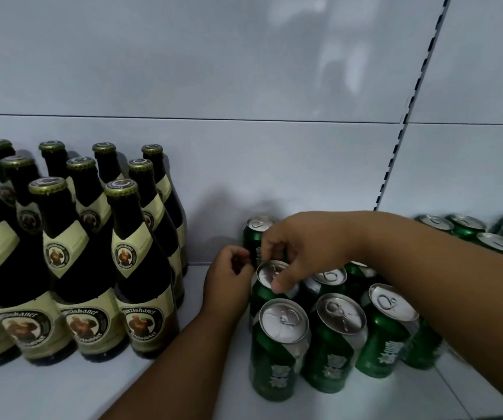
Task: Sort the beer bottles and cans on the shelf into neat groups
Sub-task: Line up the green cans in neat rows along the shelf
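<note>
The right hand (pixel 301 250) reaches in from the right of the frame and pinches the rim of a green can (pixel 270 286) in the centre, thumb pressed on the near edge of its silver lid and the other fingers curled over the far edge. The can stands upright, its long axis vertical, directly under this grip, in the left column of a block of green cans (pixel 335 334) at lower centre. The left hand (pixel 229 280) sits just beside the same can on its left, fingers curled; whether it touches or holds the can cannot be told, since the fingertips are hidden. The right hand is plainly the one in charge, so any nudge to square the can with its column probably comes from that grip, with the left hand likely serving as a stop on the left side.

Another green can (pixel 256 234) stands behind it, against the back wall (pixel 244 71). More green cans (pixel 471 231) sit at the right edge of the frame, well apart from the block.

At the left of the frame, dark bottles (pixel 77 237) stand in rows on the shelf (pixel 208 389). Their cream labels read "Franziskaner" and "Weissbier", partly blurred. The white print on the cans is too blurred to read.
</note>
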{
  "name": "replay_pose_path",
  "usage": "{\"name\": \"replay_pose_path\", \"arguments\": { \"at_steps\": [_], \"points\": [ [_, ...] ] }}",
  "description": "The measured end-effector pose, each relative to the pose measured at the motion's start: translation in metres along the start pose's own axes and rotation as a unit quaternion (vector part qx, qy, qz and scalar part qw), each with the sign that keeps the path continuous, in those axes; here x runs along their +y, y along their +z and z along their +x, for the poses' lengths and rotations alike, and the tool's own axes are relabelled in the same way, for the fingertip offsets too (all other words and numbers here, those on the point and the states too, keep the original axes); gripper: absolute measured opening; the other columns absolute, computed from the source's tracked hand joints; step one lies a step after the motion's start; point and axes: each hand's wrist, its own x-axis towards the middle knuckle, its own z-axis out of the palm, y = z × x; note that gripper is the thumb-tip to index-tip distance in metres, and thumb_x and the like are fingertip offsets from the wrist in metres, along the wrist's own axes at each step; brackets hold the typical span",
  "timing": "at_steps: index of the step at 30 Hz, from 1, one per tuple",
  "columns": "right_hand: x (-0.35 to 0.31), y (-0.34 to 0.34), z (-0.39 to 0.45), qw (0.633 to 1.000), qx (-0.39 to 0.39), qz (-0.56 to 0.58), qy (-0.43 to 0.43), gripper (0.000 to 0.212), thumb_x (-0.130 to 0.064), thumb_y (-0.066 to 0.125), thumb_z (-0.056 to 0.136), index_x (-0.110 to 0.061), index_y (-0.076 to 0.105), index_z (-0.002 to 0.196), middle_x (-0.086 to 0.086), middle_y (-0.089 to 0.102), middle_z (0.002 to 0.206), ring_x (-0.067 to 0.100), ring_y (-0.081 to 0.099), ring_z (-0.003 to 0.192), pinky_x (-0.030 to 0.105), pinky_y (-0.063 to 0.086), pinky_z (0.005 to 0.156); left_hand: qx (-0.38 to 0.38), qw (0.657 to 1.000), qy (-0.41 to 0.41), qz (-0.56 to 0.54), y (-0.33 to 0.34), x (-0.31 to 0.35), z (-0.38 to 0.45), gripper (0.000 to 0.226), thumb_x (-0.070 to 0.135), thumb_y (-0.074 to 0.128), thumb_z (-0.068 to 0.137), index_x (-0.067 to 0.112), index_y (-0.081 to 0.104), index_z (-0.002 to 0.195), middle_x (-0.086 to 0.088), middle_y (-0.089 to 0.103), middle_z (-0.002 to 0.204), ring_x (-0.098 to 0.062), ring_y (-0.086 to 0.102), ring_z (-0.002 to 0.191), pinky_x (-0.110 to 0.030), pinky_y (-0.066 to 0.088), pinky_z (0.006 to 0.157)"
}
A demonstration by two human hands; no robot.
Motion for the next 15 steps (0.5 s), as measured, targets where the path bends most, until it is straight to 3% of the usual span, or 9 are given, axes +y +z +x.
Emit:
{"name": "replay_pose_path", "arguments": {
  "at_steps": [4,6,9,12,15],
  "points": [
    [0.001,0.005,0.004,1.000,0.007,-0.004,-0.018,0.042,-0.051,0.078,0.072,-0.037,0.058,0.106,-0.007,0.072,0.087,0.007,0.069,0.072,0.040,0.055,0.081,-0.005,1.000,-0.003,-0.030,0.000,-0.002,0.002,0.018,0.005,0.064,0.085,0.023,0.065,0.087,0.000,0.071,0.084,-0.021,0.068,0.083,-0.040,0.055,0.076],
    [-0.003,0.008,0.004,0.999,0.030,-0.025,-0.037,0.044,-0.048,0.077,0.074,-0.034,0.058,0.111,-0.008,0.068,0.094,0.003,0.065,0.072,0.039,0.054,0.079,-0.006,0.999,-0.001,-0.037,0.000,-0.001,0.001,0.020,0.004,0.063,0.086,0.024,0.063,0.085,0.000,0.070,0.082,-0.019,0.066,0.080,-0.037,0.054,0.073],
    [-0.004,0.012,0.007,0.996,0.038,-0.061,-0.043,0.047,-0.051,0.077,0.073,-0.033,0.062,0.113,-0.011,0.067,0.099,0.009,0.064,0.086,0.038,0.053,0.080,-0.008,0.999,0.002,-0.039,0.000,0.000,0.000,0.019,0.004,0.062,0.087,0.023,0.062,0.086,0.001,0.069,0.083,-0.018,0.065,0.080,-0.033,0.051,0.071],
    [-0.001,0.007,0.009,0.998,0.045,-0.041,-0.012,0.038,-0.046,0.078,0.075,-0.029,0.067,0.108,-0.009,0.068,0.088,0.011,0.065,0.079,0.036,0.054,0.076,-0.008,0.997,-0.019,-0.073,0.000,-0.001,0.001,0.019,0.007,0.059,0.088,0.023,0.067,0.084,-0.004,0.071,0.082,-0.026,0.067,0.081,-0.044,0.055,0.075],
    [0.002,-0.001,0.014,0.994,0.091,-0.064,0.007,0.040,-0.044,0.075,0.080,-0.024,0.067,0.114,-0.008,0.066,0.097,0.013,0.061,0.086,0.032,0.052,0.079,-0.022,0.992,-0.042,-0.120,0.002,0.000,0.001,0.019,0.018,0.055,0.087,0.024,0.070,0.077,-0.009,0.070,0.079,-0.029,0.065,0.077,-0.053,0.055,0.077]
  ]
}}
